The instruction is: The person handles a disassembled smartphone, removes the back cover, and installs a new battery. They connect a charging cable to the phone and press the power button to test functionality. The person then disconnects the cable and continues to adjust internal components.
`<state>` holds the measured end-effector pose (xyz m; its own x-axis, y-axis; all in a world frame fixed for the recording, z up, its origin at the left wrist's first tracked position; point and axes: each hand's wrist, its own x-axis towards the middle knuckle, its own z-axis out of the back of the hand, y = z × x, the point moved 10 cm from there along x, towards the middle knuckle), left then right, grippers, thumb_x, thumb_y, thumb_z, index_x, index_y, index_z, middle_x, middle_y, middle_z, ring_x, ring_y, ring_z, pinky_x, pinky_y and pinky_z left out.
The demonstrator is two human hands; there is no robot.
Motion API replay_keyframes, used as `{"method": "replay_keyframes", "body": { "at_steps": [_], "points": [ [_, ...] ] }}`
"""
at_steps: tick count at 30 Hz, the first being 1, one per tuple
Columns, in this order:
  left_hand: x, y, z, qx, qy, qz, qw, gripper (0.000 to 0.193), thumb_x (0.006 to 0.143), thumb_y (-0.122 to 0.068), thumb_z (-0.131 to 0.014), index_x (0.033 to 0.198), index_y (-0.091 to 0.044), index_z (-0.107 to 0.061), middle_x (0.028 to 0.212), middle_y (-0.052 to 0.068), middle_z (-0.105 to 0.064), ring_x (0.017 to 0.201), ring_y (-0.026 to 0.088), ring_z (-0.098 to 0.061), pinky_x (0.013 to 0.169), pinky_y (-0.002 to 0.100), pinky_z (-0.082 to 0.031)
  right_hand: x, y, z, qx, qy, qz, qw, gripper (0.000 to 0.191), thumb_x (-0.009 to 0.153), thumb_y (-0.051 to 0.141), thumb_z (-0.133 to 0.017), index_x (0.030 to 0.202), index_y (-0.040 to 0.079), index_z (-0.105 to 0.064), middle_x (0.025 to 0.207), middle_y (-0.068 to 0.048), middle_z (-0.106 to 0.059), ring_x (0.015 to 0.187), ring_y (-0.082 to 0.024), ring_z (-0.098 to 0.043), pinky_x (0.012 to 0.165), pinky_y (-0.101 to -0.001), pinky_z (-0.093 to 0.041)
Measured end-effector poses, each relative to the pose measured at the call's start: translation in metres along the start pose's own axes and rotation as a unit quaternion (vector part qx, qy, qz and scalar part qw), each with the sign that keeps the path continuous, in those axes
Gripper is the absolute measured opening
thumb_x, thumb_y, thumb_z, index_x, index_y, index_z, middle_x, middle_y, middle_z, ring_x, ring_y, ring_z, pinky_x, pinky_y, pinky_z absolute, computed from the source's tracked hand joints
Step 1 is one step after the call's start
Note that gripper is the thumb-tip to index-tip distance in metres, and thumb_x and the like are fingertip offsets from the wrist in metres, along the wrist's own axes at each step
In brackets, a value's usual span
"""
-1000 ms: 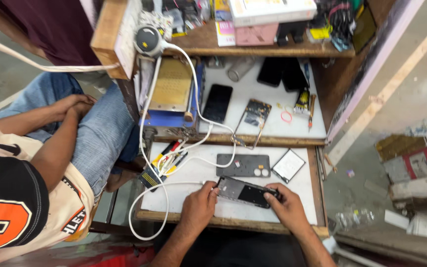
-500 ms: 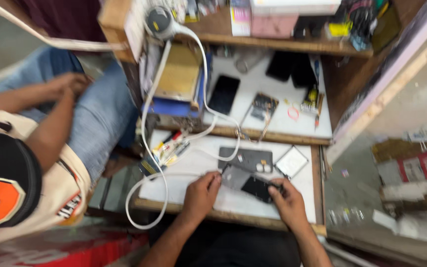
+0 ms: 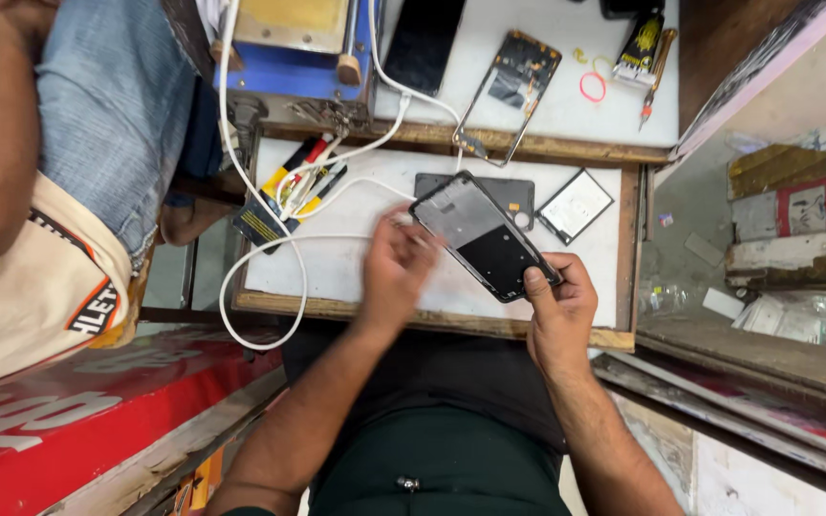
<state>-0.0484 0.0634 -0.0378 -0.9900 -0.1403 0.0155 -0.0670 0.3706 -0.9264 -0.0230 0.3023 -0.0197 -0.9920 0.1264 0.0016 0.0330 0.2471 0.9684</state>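
Right hand: my right hand gripped the phone by its lower end, thumb on its face.
Left hand: my left hand was blurred at the phone's 9 o'clock, fingers curled near its top corner; I could not tell whether it gripped anything.
Phone: it was tilted above the white tray, covering part of a dark cover.
Battery: it lay at the phone's 2 o'clock.
Cable: a white cable looped at 9 o'clock.
Person: a seated person's leg was at 10 o'clock.

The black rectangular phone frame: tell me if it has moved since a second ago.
Yes. The black rectangular phone frame has been lifted off the white tray, tilted, and now overlaps the dark back cover.
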Motion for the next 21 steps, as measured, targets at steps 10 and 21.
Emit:
{"method": "replay_keyframes", "body": {
  "at_steps": [10, 21],
  "points": [
    [-0.004, -0.06, 0.025, 0.034, -0.011, -0.051, 0.998, 0.019, 0.109, -0.016, -0.056, 0.121, -0.002, -0.057, 0.095, 0.004, -0.067, 0.075, 0.006, -0.058, 0.067, 0.022, -0.049, -0.004, 0.02, -0.004, 0.063, -0.002, -0.043, 0.997, 0.019, 0.103, 0.007, -0.069, 0.117, -0.003, -0.062, 0.104, -0.009, -0.072, 0.09, -0.012, -0.067, 0.085, -0.0267, -0.056],
    [-0.006, -0.114, -0.003, 0.219, 0.044, -0.114, 0.968, 0.02, 0.103, -0.009, -0.067, 0.12, -0.001, -0.069, 0.097, 0.005, -0.074, 0.083, 0.009, -0.068, 0.075, 0.025, -0.057, -0.004, 0.023, -0.004, 0.054, 0.006, -0.058, 0.997, 0.018, 0.103, 0.008, -0.068, 0.117, -0.004, -0.062, 0.105, -0.012, -0.073, 0.093, -0.014, -0.069, 0.088, -0.0294, -0.058]
  ]
}}
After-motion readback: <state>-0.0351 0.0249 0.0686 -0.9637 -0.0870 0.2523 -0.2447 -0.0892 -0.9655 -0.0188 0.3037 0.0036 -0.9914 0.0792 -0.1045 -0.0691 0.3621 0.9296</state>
